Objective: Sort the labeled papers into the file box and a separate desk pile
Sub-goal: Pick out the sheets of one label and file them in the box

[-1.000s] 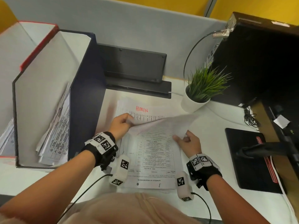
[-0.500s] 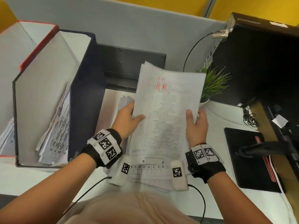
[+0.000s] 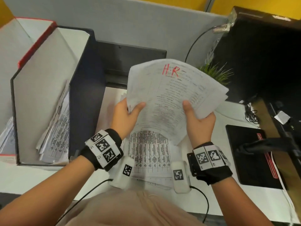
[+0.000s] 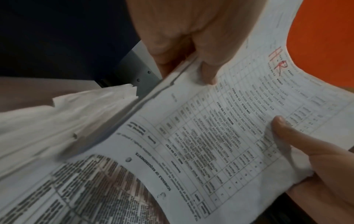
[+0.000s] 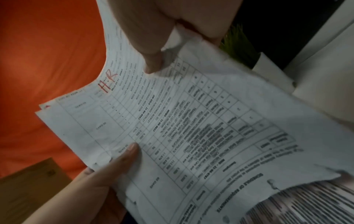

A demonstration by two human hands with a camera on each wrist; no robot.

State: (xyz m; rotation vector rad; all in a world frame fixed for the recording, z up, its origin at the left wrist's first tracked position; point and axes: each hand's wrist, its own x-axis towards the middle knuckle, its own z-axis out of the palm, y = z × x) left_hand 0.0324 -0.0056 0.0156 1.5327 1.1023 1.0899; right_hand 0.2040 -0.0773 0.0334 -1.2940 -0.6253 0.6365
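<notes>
You had left hand (image 3: 125,115) & right hand (image 3: 199,119) pinching the floppy HR papers (image 3: 175,95) by the lower edges, w/ sheets fanning, so grip nearer mid-sides.

The file box (image 3: 48,88) is open at its top and front, with sheets leaning along its right wall and bare room to their left. Its dark right wall (image 3: 84,88) stands between that opening and the desk pile (image 3: 149,154). Right of the pile, bare desk (image 3: 228,115) (a narrow strip) runs between the potted plant (image 3: 215,74) and the black pad (image 3: 250,160).
</notes>
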